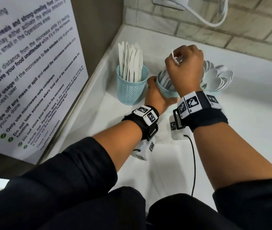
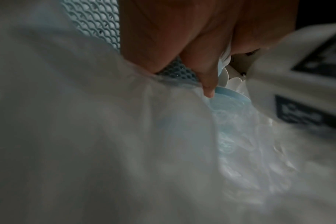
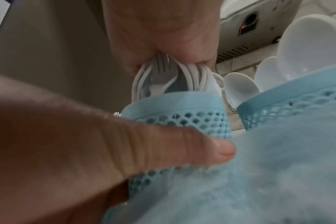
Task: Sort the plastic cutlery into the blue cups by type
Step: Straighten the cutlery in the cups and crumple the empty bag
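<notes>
Three blue mesh cups stand on the white counter. The left cup (image 1: 132, 90) holds white knives (image 1: 130, 62). My left hand (image 1: 153, 87) grips the middle cup (image 1: 165, 92) from its left side, thumb (image 3: 163, 148) lying across the mesh wall (image 3: 182, 115). Directly above it, my right hand (image 1: 177, 59) is clenched round the tops of a bundle of white forks (image 3: 163, 75) whose lower ends reach into that cup. The right cup (image 3: 290, 103) is full of white spoons (image 1: 216, 77), partly hidden behind my right wrist. The left wrist view is dark and blurred, showing fingers on the mesh (image 2: 178, 72).
A printed microwave notice (image 1: 24, 72) stands close on the left. A tiled wall (image 1: 215, 27) with a socket and white cord (image 1: 206, 19) closes the back. A thin black cable (image 1: 193, 163) hangs from my right wrist over the counter (image 1: 256, 130).
</notes>
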